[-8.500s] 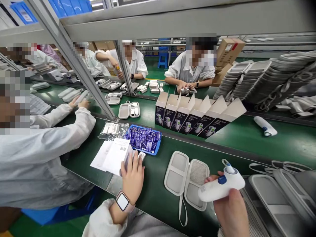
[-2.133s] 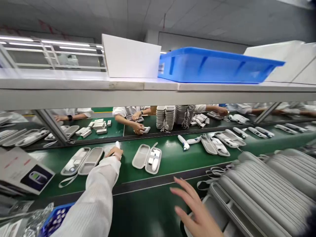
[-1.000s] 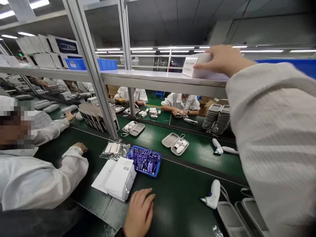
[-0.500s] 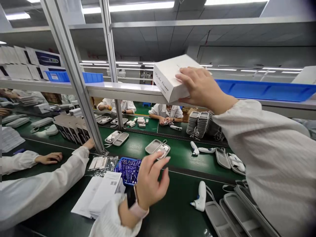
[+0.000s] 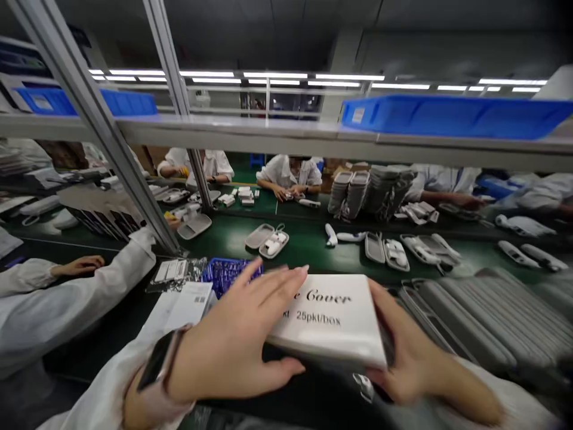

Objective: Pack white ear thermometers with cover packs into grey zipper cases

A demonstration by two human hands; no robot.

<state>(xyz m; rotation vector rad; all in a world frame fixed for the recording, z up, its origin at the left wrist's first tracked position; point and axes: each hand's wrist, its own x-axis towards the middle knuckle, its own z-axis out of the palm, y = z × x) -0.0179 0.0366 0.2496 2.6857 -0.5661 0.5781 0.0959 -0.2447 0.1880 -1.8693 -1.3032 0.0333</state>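
Observation:
A white box (image 5: 331,319) printed "Cover" and "25pkt/box" is held in front of me above the bench. My right hand (image 5: 412,352) grips its right end, thumb toward the near edge. My left hand (image 5: 237,334), slightly blurred, lies across the box's left part with fingers stretched and thumb apart, covering some of the print. Whether it presses on the box I cannot tell. Left of that hand are white paper sheets or flat packs (image 5: 181,307) and a blue tray of small purple items (image 5: 226,275).
Open grey cases (image 5: 268,240) and white handheld devices (image 5: 331,235) lie on the green bench (image 5: 299,242). Grey cases (image 5: 487,316) are stacked at right. A metal shelf (image 5: 250,136) with blue bins (image 5: 456,116) crosses ahead. A co-worker's sleeve (image 5: 85,316) reaches in from the left; others sit opposite.
The box has come down from shelf height to the bench in my right hand. My left hand has moved onto its left side. The view has tilted down.

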